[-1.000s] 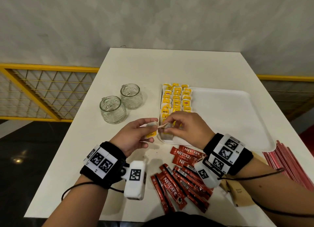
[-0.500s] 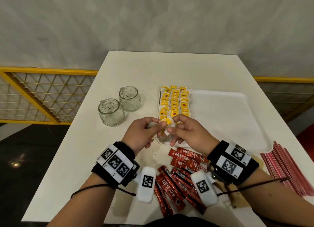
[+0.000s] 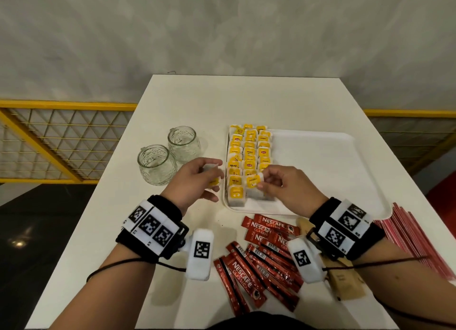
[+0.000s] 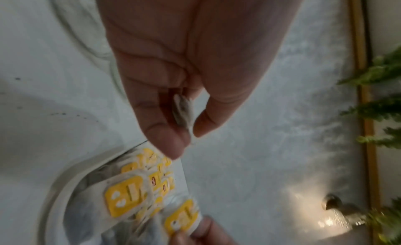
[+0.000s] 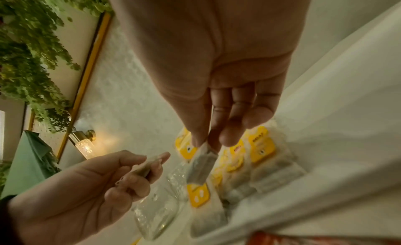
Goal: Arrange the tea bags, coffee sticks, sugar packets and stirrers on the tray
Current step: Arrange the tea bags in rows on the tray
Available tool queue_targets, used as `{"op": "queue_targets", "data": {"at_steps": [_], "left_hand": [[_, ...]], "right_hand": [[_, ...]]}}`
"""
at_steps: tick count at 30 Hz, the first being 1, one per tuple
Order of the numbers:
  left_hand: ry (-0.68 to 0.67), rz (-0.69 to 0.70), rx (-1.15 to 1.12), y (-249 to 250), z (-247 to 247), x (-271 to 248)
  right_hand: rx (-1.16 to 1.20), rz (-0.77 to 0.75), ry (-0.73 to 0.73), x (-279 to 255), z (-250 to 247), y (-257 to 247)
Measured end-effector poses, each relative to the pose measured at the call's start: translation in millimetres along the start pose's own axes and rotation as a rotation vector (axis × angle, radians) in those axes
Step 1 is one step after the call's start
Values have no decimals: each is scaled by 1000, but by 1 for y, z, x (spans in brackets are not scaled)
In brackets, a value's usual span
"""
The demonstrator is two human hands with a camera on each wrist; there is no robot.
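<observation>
My left hand (image 3: 214, 175) hovers just left of the tray and pinches a tea bag (image 4: 184, 114) between thumb and fingers, its yellow tag (image 3: 213, 181) hanging below. A second tea bag (image 3: 253, 181) is pinched by my right hand (image 3: 260, 181) over the near left corner of the white tray (image 3: 320, 171). In the right wrist view that bag (image 5: 201, 164) dangles above the laid ones. Three rows of yellow-tagged tea bags (image 3: 249, 154) fill the tray's left side. Red coffee sticks (image 3: 259, 258) lie loose on the table below the tray.
Two empty glass jars (image 3: 158, 164) (image 3: 183, 143) stand left of the tray, close to my left hand. Brown sugar packets (image 3: 345, 282) lie under my right wrist. A stack of thin red stirrers (image 3: 407, 236) sits at the table's right edge.
The hands were together on the tea bags and have drawn apart. The right hand now holds one bag over the tray; the left moved slightly left with the other.
</observation>
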State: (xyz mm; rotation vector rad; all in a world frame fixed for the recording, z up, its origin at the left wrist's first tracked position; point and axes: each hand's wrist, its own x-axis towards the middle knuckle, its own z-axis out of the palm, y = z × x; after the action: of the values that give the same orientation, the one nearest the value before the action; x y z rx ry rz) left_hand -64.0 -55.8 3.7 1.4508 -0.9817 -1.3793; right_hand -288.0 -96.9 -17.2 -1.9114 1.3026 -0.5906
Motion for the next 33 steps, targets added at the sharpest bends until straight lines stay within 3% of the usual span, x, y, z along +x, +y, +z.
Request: {"op": "queue_targets", "data": {"at_steps": [6,11,16,21,26,28,31,33], "left_hand": [[16,-75,-169,-18,-9,0],[30,-68,-42,-29,-10,0],[35,-98,-94,-30,-7,-2],[63,27,-159,-17,10,-1],[-22,159,-251,15,41,2],[-48,163,-260,18,45,1],[-49,171,-133,12,37,-2],[-75,143,-65,7,32,-3]], "right_hand": [[-38,98,-121,-8,11,21],[-100,100,-57,-7,19,21],[-110,69,41,-6,24,14],[-78,-39,122,-5,15,-17],[139,-29,6,5,-3,-54],[170,-74,32,7,-11,-55],[71,-110,66,5,-28,-46],[-44,-110,-5,3,-38,-40]]}}
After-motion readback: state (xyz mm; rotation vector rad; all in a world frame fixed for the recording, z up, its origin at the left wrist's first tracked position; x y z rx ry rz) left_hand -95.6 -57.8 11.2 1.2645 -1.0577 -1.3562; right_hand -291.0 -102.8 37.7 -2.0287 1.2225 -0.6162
